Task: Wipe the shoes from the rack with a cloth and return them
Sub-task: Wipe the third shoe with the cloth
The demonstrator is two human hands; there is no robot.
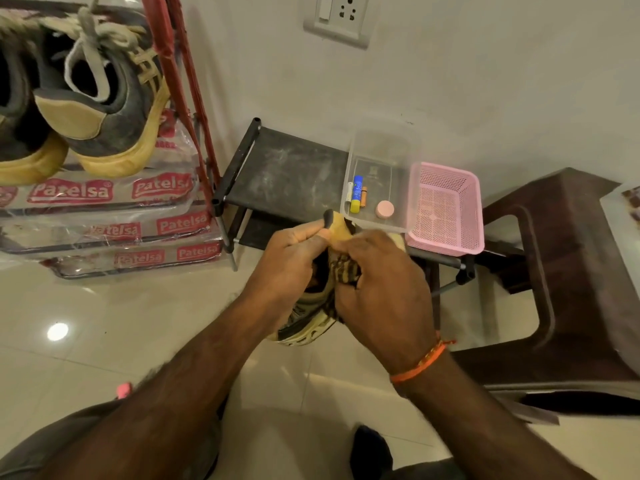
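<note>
Above the glossy tiled floor [145,327], in front of a low black rack [287,174], the person holds a worn shoe [306,322] in mid-air between both hands. Its pale yellow sole faces down toward the camera, and its heel end pokes up between the two hands. The left hand [287,268] grips the shoe from the left side, fingers [311,233] curled round its upper edge. The right hand [381,282], with an orange thread bracelet [420,363] at the wrist, has its fingers bunched tight around a dark striped cloth [343,268] and presses it against the shoe. On the rack's dusty top shelf stand a clear plastic box [381,140] with a few small items inside and, touching its right side, a pink mesh basket [446,206]. At upper left a pair of grey sneakers [97,109] with yellowed soles sits on a taller red-framed shelf [173,57], above clear bags printed "Patelsa". A dark brown plastic stool [571,271] stands just right of the rack, and a wall socket [341,15] is mounted above.
</note>
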